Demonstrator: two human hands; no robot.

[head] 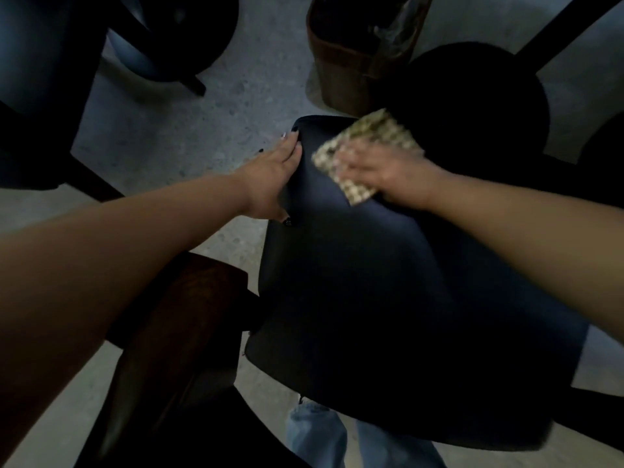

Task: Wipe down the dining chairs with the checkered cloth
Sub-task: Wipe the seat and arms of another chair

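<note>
On the dark upholstered chair panel (pixel 388 282), your left hand (pixel 270 177) grips its edge while your right hand (pixel 381 170) presses the folded checkered cloth (pixel 368 136) flat mid-wipe; next, I judge, sweep it toward yourself.

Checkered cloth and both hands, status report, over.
Right hand presses checkered cloth flat on dark chair. Left hand grips the chair's left edge. Brown bin stands beyond; nothing blocks the wipe.
</note>
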